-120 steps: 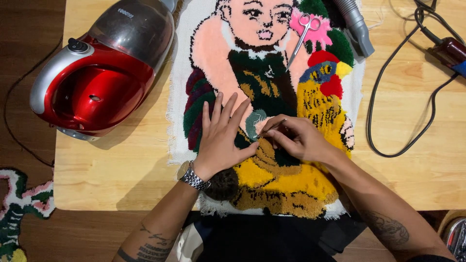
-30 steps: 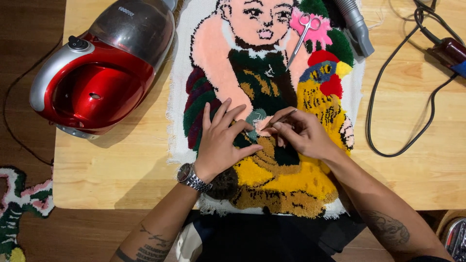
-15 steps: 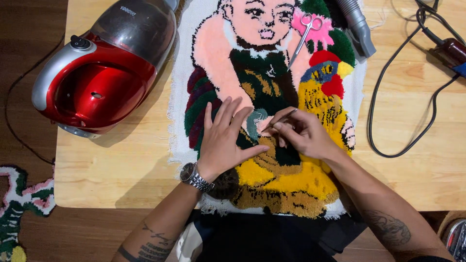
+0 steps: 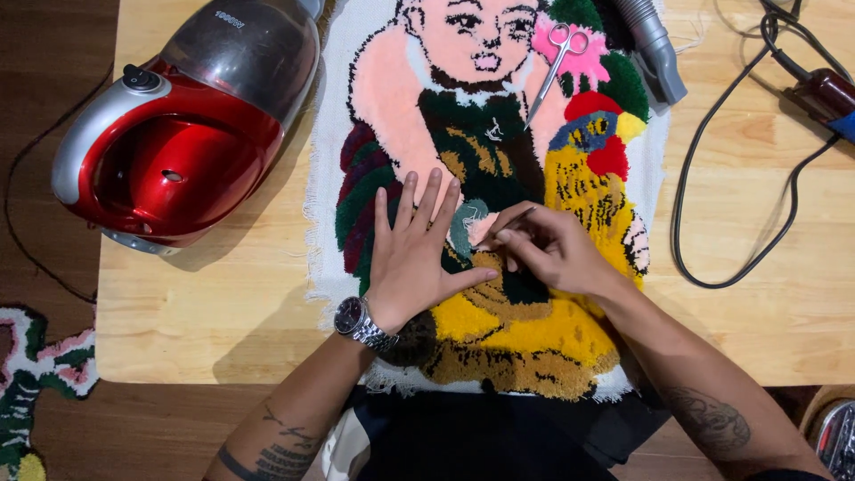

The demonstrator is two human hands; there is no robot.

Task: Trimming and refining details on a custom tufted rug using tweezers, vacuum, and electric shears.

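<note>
My left hand (image 4: 415, 254) lies flat on the rug (image 4: 499, 205), fingers spread and holding nothing, pressing the pile just left of the middle. A metal watch (image 4: 361, 323) sits on that wrist. My right hand (image 4: 552, 249) rests just beside it, fingers pinched shut around a thin tool (image 4: 506, 223) whose tip touches the rug near my left fingertips. The rug is a tufted picture of a child with a bright bird, spread over the wooden table (image 4: 205, 303) and hanging slightly off the near edge toward my lap.

Further up the rug, a pair of scissors (image 4: 557, 58) lies on the pink patch beside the face, and a grey nozzle (image 4: 652, 44) rests at the rug's upper right edge. Left of the rug stands a red vacuum cleaner (image 4: 178, 134), close to its border. To the right, well apart, a black cord (image 4: 739, 214) loops across the table. On the floor at far left lies another small rug piece (image 4: 36, 383).
</note>
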